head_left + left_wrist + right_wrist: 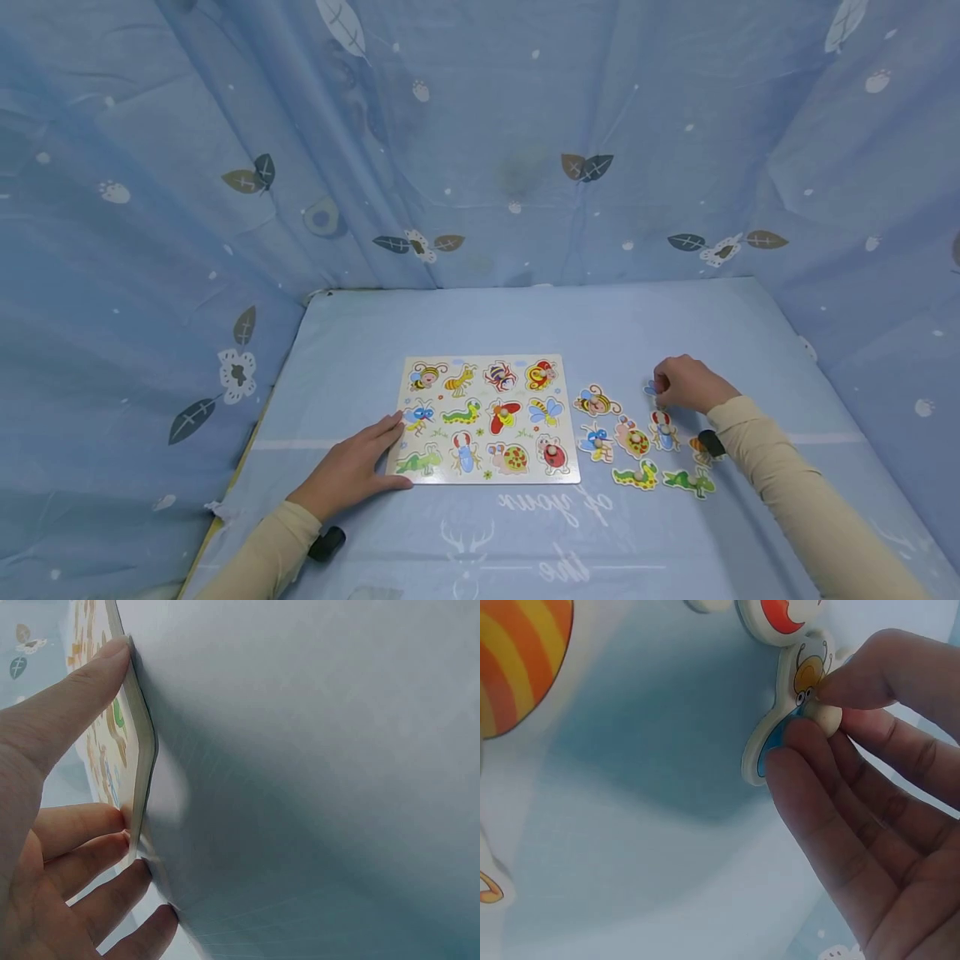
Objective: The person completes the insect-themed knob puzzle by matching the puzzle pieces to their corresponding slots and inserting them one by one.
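My left hand rests at the lower left corner of an insect puzzle board, its thumb along the near edge and its fingers against the left side. In the left wrist view, the thumb lies over the board's edge. To the right of the board, my right hand pinches the round wooden knob of a blue-winged insect puzzle piece with a yellow head. The fingers partly cover that piece. A stag beetle piece lies just below it on the table.
Several loose knobbed pieces lie right of the board, among them a bee, a snail, a caterpillar and a grasshopper. On the board, the ladybug bears a knob. Blue patterned curtains enclose the cloth-covered table.
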Tool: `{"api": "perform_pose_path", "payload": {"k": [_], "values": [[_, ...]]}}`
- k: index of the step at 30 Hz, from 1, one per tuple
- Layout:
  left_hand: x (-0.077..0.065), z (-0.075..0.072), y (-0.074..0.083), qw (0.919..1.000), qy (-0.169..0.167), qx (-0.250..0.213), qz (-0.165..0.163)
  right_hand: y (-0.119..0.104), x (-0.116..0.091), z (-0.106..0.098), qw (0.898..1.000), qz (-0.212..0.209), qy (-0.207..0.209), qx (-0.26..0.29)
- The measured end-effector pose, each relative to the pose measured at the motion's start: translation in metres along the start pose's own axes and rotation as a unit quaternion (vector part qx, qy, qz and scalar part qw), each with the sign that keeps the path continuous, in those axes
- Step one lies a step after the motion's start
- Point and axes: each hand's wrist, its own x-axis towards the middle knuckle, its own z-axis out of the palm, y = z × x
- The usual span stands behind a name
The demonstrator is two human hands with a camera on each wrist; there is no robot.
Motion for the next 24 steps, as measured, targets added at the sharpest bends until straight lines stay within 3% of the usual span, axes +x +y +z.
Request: {"api": "perform_pose_path", "payload": {"k": [9, 17, 24], "values": [[-0.001, -0.001, 0.001, 1.0, 0.005, 0.002, 0.005, -0.008, 0.002, 0.0, 1.0, -0.017, 0.017, -0.002], [-0.001, -0.002, 0.001, 1.0, 0.007, 0.002, 0.006, -0.05, 0.013, -0.003, 0.995, -0.091, 0.039, -0.005], [0.0, -0.001, 0.0, 1.0, 0.002, 0.005, 0.003, -0.096, 0.025, 0.008, 0.991, -0.133, 0.025, -0.009]]}}
